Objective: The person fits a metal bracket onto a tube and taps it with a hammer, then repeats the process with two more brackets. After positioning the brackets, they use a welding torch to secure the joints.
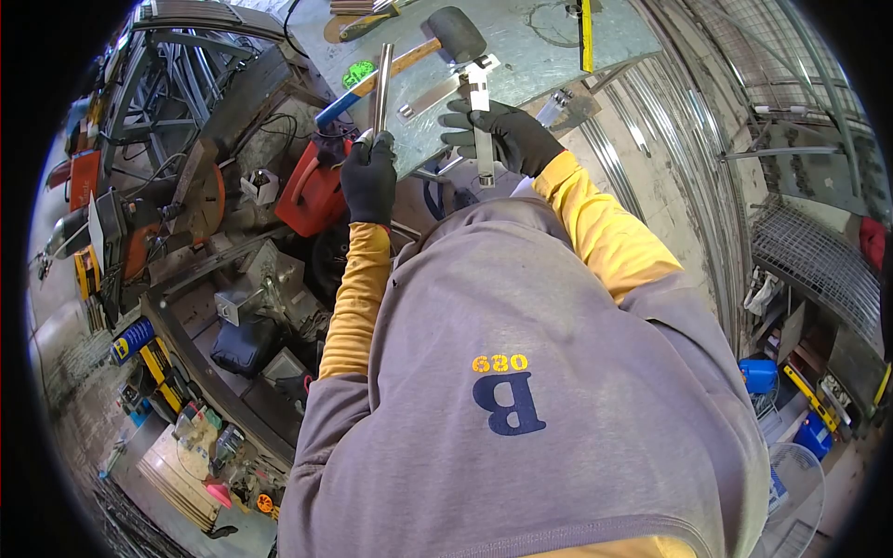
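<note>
My left hand (368,179), in a black glove, is closed around a shiny metal tube (383,84) that points up over the near edge of the metal-topped table (521,84). My right hand (514,136), gloved too, has its thumb across a narrow silver metal piece (481,116) with a wider, notched upper end. Some fingers of that hand stretch out behind the piece. Beyond both hands lies a black-headed mallet (456,35) with a wood and blue handle. A short flat metal part (431,97) rests on the table between my hands.
On the table are a bright green object (358,73) and a yellow ruler-like strip (586,37). A red container (312,191) stands by my left forearm. Long metal profiles (619,163) lie at right. Tools and a metal frame (200,349) crowd the left.
</note>
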### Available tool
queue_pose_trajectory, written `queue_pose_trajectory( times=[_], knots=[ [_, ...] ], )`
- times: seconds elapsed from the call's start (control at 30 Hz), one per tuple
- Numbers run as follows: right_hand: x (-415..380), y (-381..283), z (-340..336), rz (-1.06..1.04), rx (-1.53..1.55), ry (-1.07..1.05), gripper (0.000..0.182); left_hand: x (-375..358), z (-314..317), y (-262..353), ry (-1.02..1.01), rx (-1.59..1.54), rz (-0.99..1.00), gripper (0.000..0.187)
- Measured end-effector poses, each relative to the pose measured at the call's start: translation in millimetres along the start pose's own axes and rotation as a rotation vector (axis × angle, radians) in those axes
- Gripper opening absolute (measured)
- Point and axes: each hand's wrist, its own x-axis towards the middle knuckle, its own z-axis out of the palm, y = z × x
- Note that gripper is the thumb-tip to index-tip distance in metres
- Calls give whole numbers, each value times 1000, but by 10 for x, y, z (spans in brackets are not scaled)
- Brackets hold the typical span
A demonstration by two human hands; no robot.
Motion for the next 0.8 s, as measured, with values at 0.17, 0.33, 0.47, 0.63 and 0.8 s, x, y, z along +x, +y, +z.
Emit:
queue_pose_trajectory(
  times=[0.17,0.33,0.47,0.63,0.8],
  knots=[
    [-4,-10,19,-5,-33,19,58,16,-6,-34,-8,1,-11,21],
    [4,6,-2,-9,-4,13,55,17,-2,-41,-9,-36,-7,20],
    [10,12,-13,-24,18,9,52,23,3,-46,5,0,7,20],
    [-133,-116,189,0,-442,145,47,-109,-152,236,-87,7,-59,23],
    [-622,-386,589,-21,-1090,188,43,-249,-816,690,-384,419,108,29]
  ],
)
